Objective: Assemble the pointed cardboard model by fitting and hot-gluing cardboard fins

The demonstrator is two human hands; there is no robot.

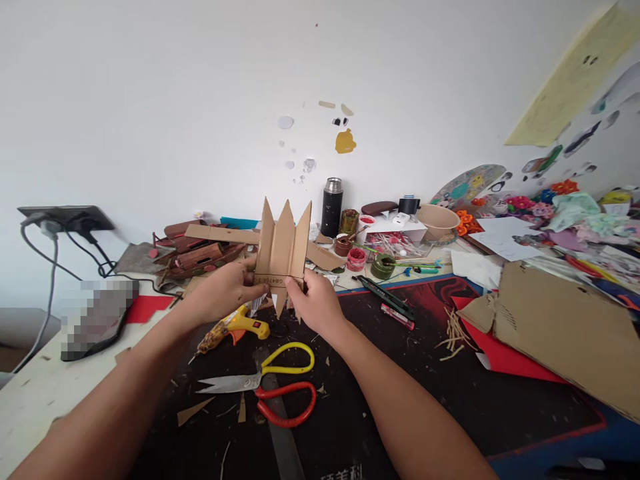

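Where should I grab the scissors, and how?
Best by the yellow loop and red loop, probably with the right hand after it lets go of the cardboard. Come from the right: the scissors lie with their loops spread that way, while the bare blades point left, near the glue gun.

The left hand (230, 291) and right hand (316, 301) hold pointed cardboard (283, 247) (three tips up) over the worktop (37, 407); a glue gun (234, 324) and scissors (253, 382) lie nearer, a black flask (332, 212) stands far.
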